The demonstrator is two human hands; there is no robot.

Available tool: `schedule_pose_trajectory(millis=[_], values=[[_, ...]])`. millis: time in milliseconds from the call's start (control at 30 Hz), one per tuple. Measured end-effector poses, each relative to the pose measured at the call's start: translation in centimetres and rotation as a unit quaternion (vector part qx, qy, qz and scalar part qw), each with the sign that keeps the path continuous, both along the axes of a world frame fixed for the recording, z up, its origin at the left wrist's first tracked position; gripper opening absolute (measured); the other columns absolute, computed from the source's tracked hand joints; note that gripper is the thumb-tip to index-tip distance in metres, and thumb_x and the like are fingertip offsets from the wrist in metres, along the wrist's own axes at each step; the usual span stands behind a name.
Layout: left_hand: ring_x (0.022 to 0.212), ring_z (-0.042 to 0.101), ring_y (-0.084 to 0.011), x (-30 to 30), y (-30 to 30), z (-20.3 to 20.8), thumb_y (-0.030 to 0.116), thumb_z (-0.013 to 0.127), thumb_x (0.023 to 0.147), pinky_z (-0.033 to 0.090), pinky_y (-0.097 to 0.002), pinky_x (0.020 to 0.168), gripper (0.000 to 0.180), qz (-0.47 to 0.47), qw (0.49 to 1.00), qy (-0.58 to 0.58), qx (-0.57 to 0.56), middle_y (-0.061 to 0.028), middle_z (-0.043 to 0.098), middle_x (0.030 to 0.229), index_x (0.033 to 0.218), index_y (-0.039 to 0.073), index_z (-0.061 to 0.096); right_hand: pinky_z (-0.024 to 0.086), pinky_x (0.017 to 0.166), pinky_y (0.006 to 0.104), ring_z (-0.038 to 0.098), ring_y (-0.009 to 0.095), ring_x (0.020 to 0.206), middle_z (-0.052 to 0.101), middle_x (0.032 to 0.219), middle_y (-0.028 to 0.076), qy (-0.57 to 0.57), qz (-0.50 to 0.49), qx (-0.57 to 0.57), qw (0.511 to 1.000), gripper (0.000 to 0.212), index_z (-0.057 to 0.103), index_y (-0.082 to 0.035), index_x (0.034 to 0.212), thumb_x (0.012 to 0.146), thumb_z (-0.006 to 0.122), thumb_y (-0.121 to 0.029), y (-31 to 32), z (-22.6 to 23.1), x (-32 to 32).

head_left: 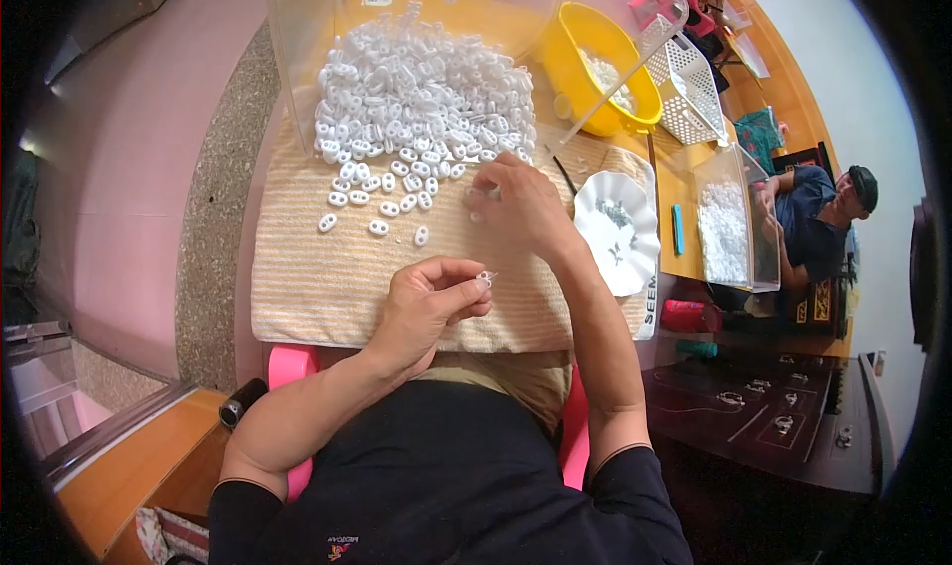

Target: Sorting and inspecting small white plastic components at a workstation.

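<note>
My left hand (433,302) is over the towel, its thumb and fingertips pinching a tiny white-and-clear piece (485,277). Farther off, my right hand (524,206) is bent at the front edge of the pile of white parts (416,89). Its fingers are curled and partly blurred, and a thin greyish line shows by them; what they hold cannot be made out. Each white part (378,228) is a small oval with two holes. Several lie loose in front of the heap. A white scalloped plate (635,236) with small clear bits stands right of my right forearm.
A striped towel (327,297) covers the table under a clear bin (595,109). A thin dark stick (564,173) lies near the plate. Beyond are a yellow basin (570,29), a white basket (684,89) and a blue tool (678,230). At right, another person (818,213) sits by a box of white pieces (724,230).
</note>
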State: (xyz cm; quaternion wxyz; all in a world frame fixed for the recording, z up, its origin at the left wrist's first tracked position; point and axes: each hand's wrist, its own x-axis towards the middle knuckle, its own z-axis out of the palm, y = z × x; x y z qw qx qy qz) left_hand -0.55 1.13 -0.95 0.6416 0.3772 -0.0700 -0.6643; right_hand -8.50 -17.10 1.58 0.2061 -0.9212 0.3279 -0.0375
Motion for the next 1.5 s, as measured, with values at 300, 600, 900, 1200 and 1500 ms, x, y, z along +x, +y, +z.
schedule_pose_trajectory(millis=[300, 600, 900, 1200, 1500], values=[[0.078, 0.065, -0.0141, 0.0, 0.1, 0.3, 0.003, 0.066, 0.087, 0.057, -0.0274, 0.075, 0.016, -0.002, 1.000, 0.001, -0.004, -0.0080, 0.066, 0.089, 0.102, 0.000, 0.061, 0.047, 0.075, 0.0449, 0.062, 0.036, 0.086, 0.064, 0.091, 0.015, -0.010, 0.025, -0.011, 1.000, 0.020, 0.061, -0.004, 0.089, 0.081, 0.067, -0.022, 0.4, -0.2, -0.7], [0.078, 0.065, -0.0139, 0.1, 0.1, 0.3, 0.002, 0.065, 0.087, 0.056, -0.0272, 0.075, 0.015, 0.001, 1.000, 0.008, -0.011, -0.0080, 0.066, 0.088, 0.102, 0.000, 0.062, 0.049, 0.064, 0.0324, 0.062, 0.023, 0.070, 0.063, 0.077, 0.012, -0.166, 0.015, 0.045, 0.985, 0.026, 0.066, -0.004, 0.104, 0.079, 0.071, -0.013, 1.0, -1.1, -5.1], [0.076, 0.064, -0.0128, 0.0, 0.0, 0.3, 0.003, 0.066, 0.086, 0.054, -0.0259, 0.074, 0.015, 0.009, 1.000, 0.002, -0.003, -0.0082, 0.066, 0.087, 0.099, -0.002, 0.063, 0.047, 0.077, 0.0247, 0.059, 0.008, 0.085, 0.066, 0.090, 0.002, -0.201, -0.098, 0.279, 0.934, 0.017, 0.066, 0.000, 0.101, 0.085, 0.063, -0.005, 2.9, -0.9, -7.5], [0.076, 0.065, -0.0136, 0.0, -0.1, 0.0, 0.003, 0.066, 0.087, 0.055, -0.0257, 0.072, 0.013, 0.021, 1.000, 0.009, -0.011, -0.0088, 0.067, 0.086, 0.098, -0.002, 0.063, 0.048, 0.076, 0.0237, 0.061, 0.008, 0.082, 0.067, 0.088, 0.001, -0.241, -0.096, 0.371, 0.892, 0.019, 0.066, 0.000, 0.100, 0.082, 0.069, -0.006, 4.0, -0.8, -7.7], [0.076, 0.065, -0.0128, 0.3, -0.1, 0.1, 0.004, 0.066, 0.087, 0.053, -0.0241, 0.072, 0.013, 0.020, 1.000, 0.003, -0.001, -0.0088, 0.068, 0.087, 0.099, -0.001, 0.064, 0.053, 0.071, 0.0250, 0.066, 0.012, 0.078, 0.070, 0.088, 0.007, -0.259, -0.112, 0.460, 0.842, 0.027, 0.066, 0.004, 0.106, 0.081, 0.072, -0.003, 5.1, -0.6, -7.1]])
